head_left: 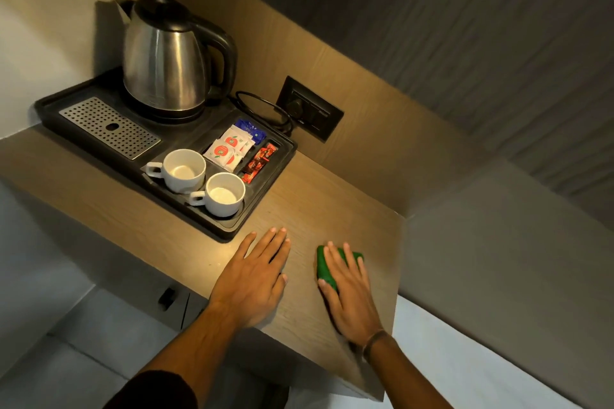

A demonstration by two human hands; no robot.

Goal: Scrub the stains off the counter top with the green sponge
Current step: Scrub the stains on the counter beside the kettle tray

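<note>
A green sponge [324, 264] lies flat on the wooden counter top [309, 206], near its front right part. My right hand [349, 292] rests on top of the sponge, fingers spread over it and thumb against its near left edge. To its left, my left hand [254, 279] lies palm down on the bare wood, fingers apart and holding nothing. A few small dark specks show on the wood left of that hand; I cannot make out clear stains.
A black tray [229, 229] fills the back left of the counter, carrying a steel kettle [166, 60], two white cups [184, 169], sachets [232, 146] and a perforated metal grate [109, 126]. A wall socket [310, 109] with the kettle's cord sits behind. The counter ends at the right edge [397, 292].
</note>
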